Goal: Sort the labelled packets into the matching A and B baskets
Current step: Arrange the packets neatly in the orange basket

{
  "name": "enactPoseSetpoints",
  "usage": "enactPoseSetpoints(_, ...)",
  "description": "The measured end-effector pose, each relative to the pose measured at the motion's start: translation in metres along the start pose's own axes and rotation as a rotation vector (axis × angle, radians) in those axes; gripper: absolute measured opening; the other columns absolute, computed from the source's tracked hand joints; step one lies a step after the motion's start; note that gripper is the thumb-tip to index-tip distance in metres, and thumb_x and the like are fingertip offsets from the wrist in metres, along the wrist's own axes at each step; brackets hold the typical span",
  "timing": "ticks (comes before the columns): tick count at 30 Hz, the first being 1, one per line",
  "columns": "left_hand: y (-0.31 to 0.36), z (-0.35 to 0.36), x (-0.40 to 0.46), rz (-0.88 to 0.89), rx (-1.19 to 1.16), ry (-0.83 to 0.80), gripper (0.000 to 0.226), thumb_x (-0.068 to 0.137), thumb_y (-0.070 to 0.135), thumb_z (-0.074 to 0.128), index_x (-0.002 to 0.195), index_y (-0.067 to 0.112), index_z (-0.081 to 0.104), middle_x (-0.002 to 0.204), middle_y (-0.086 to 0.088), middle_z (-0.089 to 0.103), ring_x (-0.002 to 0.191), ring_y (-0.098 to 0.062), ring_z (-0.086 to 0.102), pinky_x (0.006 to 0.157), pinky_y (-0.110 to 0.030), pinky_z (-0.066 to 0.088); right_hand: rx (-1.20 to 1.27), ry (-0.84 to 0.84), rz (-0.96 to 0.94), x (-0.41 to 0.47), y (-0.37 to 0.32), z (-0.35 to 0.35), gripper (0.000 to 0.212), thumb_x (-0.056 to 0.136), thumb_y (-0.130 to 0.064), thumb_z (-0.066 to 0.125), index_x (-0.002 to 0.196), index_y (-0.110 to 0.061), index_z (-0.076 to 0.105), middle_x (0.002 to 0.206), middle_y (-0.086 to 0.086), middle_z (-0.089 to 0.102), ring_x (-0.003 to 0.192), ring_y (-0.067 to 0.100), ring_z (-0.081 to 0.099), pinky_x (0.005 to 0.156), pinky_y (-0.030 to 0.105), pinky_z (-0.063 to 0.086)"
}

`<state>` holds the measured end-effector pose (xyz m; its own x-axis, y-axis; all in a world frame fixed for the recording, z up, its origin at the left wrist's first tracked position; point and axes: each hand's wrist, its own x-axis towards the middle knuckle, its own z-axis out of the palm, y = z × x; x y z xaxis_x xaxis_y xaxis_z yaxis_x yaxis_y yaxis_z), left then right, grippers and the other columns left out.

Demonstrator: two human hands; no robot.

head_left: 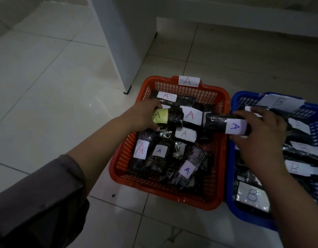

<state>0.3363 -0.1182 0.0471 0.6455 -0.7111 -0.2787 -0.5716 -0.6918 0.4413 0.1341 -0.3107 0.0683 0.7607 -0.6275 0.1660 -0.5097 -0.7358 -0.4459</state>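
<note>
Here glossy black packets [226,125] in latticed plastic baskets [224,97].

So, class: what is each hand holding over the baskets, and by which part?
The left hand grips a black packet by its yellow-labelled end. The right hand grips another black packet around its white A-labelled end.

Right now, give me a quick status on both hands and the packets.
Left hand grips yellow-labelled A packet over red A basket. Right hand holds blue-lettered A packet between the red basket and blue B basket. Nothing blocking.
</note>
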Motion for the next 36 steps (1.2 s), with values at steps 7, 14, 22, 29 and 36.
enactPoseSetpoints(7,-0.003,0.002,0.001,0.056,0.161,-0.033,0.062,0.066,0.012,0.08,0.12,0.02,0.051,0.122,-0.004,0.054,0.111,-0.021,0.049,0.086,-0.029,0.038,0.227,-0.172,-0.092,-0.009,-0.003,0.016,0.063,0.071,0.002,0.074,0.12,-0.033,0.059,0.137,0.006,0.038,0.122,0.027,0.04,0.102,0.037,0.038)
enactPoseSetpoints(14,-0.008,0.012,-0.003,0.05,0.204,-0.008,0.06,0.067,0.017,0.079,0.12,0.022,0.051,0.119,-0.003,0.054,0.109,-0.021,0.05,0.089,-0.035,0.045,0.219,-0.235,-0.184,-0.008,-0.018,0.033,0.057,0.071,-0.002,0.075,0.121,-0.026,0.06,0.127,0.004,0.041,0.113,0.026,0.044,0.096,0.042,0.044)
enactPoseSetpoints(22,0.025,0.035,-0.059,-0.024,0.118,0.289,0.039,0.084,0.037,0.064,0.111,0.013,0.049,0.112,-0.005,0.054,0.1,-0.02,0.052,0.086,-0.031,0.046,0.336,-0.497,-0.056,0.0,-0.015,0.019,0.068,0.081,-0.01,0.069,0.136,-0.037,0.04,0.116,-0.009,0.03,0.11,0.003,0.031,0.095,0.014,0.023)
enactPoseSetpoints(29,0.034,0.06,-0.092,-0.217,0.119,-0.146,0.081,0.075,0.053,0.069,0.13,0.007,0.03,0.106,-0.007,0.064,0.089,-0.02,0.063,0.073,-0.028,0.052,0.346,-0.703,-0.08,-0.002,-0.006,0.016,0.064,0.092,-0.01,0.054,0.142,-0.038,0.026,0.124,-0.013,0.031,0.117,-0.001,0.029,0.096,0.012,0.021)
enactPoseSetpoints(36,0.026,0.064,-0.086,-0.315,-0.183,-0.07,0.089,0.062,0.04,0.083,0.13,0.009,0.033,0.122,-0.008,0.052,0.105,-0.02,0.055,0.084,-0.029,0.051,0.675,-0.527,0.039,-0.004,-0.012,0.014,0.046,0.077,-0.003,0.07,0.109,-0.035,0.062,0.119,-0.009,0.055,0.107,0.001,0.052,0.094,0.021,0.042)
